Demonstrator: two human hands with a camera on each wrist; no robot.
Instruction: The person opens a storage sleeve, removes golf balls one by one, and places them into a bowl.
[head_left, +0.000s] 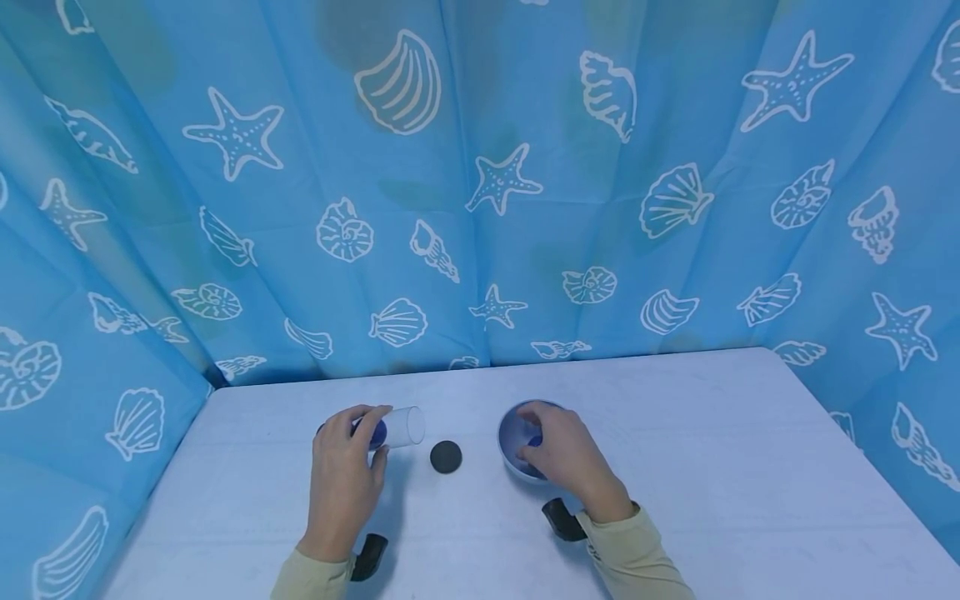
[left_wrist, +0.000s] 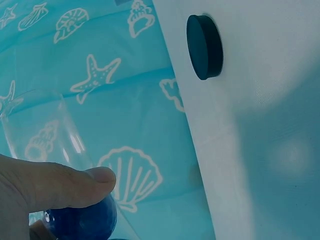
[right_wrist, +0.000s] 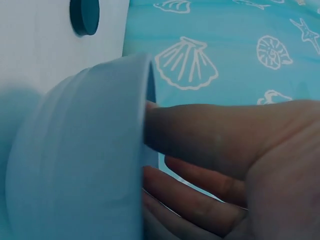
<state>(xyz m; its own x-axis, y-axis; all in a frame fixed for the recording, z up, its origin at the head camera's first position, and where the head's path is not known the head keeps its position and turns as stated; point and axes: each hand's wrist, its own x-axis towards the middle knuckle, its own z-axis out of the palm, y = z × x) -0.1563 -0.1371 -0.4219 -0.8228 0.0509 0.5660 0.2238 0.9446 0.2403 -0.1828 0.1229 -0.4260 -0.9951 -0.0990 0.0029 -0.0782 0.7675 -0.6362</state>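
Note:
My left hand [head_left: 345,475] grips a clear cylindrical container [head_left: 406,426], lying nearly on its side with one end toward the right. Inside it a shiny blue ball [left_wrist: 82,220] shows below my thumb in the left wrist view, with more blue behind the fingers. My right hand [head_left: 568,454] reaches over the rim into a bowl [head_left: 511,433], pale outside and bluish inside. Between its thumb and fingers is another blue ball [head_left: 535,440]. The bowl wall hides those fingertips in the right wrist view. A round black lid [head_left: 446,457] lies between the hands.
The table has a white cloth [head_left: 712,467]. Behind it and along the sides hangs a blue curtain [head_left: 450,183] with white shells and starfish. Dark wrist-worn devices [head_left: 564,520] sit by both sleeves.

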